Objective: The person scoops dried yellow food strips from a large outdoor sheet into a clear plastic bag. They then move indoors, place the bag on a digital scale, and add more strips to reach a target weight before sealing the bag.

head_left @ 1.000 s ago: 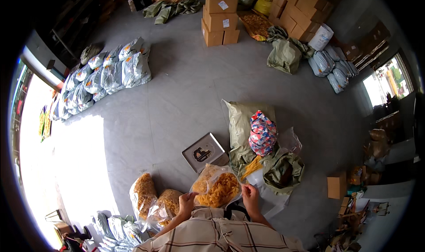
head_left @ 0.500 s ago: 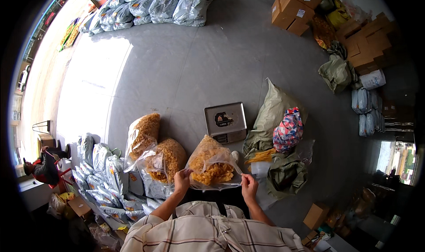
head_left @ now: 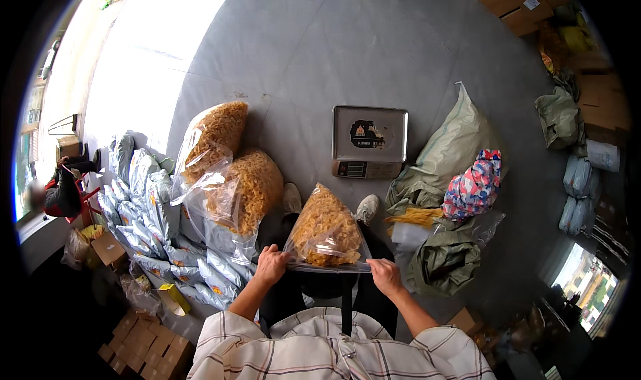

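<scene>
A clear plastic bag [head_left: 325, 230] of yellow-orange dried pieces hangs in front of me, its mouth edge stretched straight toward my body. My left hand [head_left: 272, 264] pinches the left corner of that edge. At the opposite corner, my right hand [head_left: 385, 276] grips it between thumb and fingers. Just to the left stand two more filled clear bags: a nearer bag [head_left: 257, 183] and, behind it, a farther bag [head_left: 217, 133]. Beyond my shoes sits a flat metal weighing scale [head_left: 370, 130] with nothing on its plate.
Right of the scale lies a pale green woven sack [head_left: 454, 136] with a colourful patterned cloth bundle [head_left: 473, 186] against it. A crumpled dark green sack [head_left: 446, 263] is nearer. Many silver-grey parcels [head_left: 157, 223] pile up at left, where a person [head_left: 63, 190] sits. Cardboard boxes [head_left: 521, 3] stand far right.
My view has tilted down, so the floor items sit higher and larger. The bag's mouth edge, slack before, is now pulled taut and straight between my hands.
</scene>
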`<state>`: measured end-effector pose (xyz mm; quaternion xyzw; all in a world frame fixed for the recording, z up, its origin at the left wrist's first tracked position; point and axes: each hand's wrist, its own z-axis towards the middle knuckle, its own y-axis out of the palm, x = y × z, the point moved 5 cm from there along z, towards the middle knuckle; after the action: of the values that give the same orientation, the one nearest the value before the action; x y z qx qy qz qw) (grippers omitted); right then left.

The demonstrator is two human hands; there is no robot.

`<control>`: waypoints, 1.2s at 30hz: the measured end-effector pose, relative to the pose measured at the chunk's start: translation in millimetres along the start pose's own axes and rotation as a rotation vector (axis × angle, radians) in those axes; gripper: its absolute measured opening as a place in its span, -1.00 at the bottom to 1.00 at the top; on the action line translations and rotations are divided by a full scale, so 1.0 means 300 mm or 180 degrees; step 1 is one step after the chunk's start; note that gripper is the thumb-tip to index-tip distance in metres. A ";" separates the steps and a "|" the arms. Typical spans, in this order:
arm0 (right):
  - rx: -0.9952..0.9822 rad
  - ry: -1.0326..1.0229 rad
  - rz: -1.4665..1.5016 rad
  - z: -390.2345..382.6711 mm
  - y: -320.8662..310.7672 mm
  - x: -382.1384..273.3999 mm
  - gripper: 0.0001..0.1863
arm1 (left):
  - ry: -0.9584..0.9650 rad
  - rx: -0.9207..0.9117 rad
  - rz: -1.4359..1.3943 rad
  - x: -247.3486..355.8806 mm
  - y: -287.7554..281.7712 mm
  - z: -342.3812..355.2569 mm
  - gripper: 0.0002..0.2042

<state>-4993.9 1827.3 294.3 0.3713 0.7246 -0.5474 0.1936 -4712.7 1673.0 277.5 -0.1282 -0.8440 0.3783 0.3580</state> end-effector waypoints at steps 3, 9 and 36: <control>-0.0252 -0.0336 -0.0182 0.040 0.058 0.082 -0.80 | 0.0428 -0.0227 0.0189 -0.044 0.052 0.090 -0.89; -0.0153 -0.0224 0.0154 0.087 0.091 0.225 -0.79 | 0.0694 -0.0656 0.0180 -0.112 0.081 0.231 -0.79; 0.1932 -0.2153 -0.0105 -0.080 0.398 0.099 -0.82 | 0.0799 0.2110 -0.0346 -0.177 0.249 -0.071 -0.93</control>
<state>-4920.8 1874.5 204.2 0.2000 0.4331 -0.8286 0.2931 -4664.1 1709.6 205.8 -0.0054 -0.6305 0.5932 0.5006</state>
